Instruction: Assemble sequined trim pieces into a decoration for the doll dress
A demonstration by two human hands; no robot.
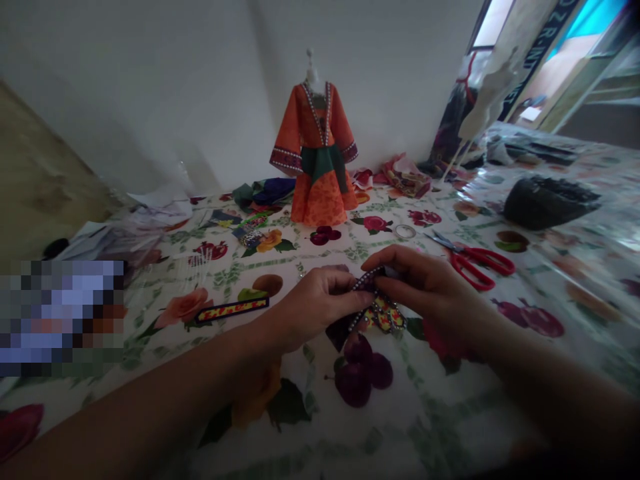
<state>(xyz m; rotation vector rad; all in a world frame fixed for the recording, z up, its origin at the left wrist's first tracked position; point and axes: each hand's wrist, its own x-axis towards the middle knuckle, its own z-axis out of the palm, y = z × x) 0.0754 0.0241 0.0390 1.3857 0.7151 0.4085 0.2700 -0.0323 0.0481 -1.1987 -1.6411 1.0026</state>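
Observation:
Both my hands meet over a small dark piece of fabric (340, 331) edged with beaded trim, with a patterned yellow and red part (384, 316) hanging below. My left hand (320, 300) pinches its left side between thumb and fingers. On the other side, my right hand (417, 277) has its fingertips closed on the upper beaded edge. The fingers hide part of the fabric. Right of my right hand lie red-handled scissors (480, 263), their blades pointing away to the left. A narrow yellow and red strip with a dark border (233, 310) rests left of my hands.
A small dress form in an orange and green dress (323, 153) stands at the back by the wall. Fabric scraps (265, 192) lie beside it. A tape ring (405, 231) sits near the scissors. At right are a black bundle (550, 200) and a bare dress form (485, 100).

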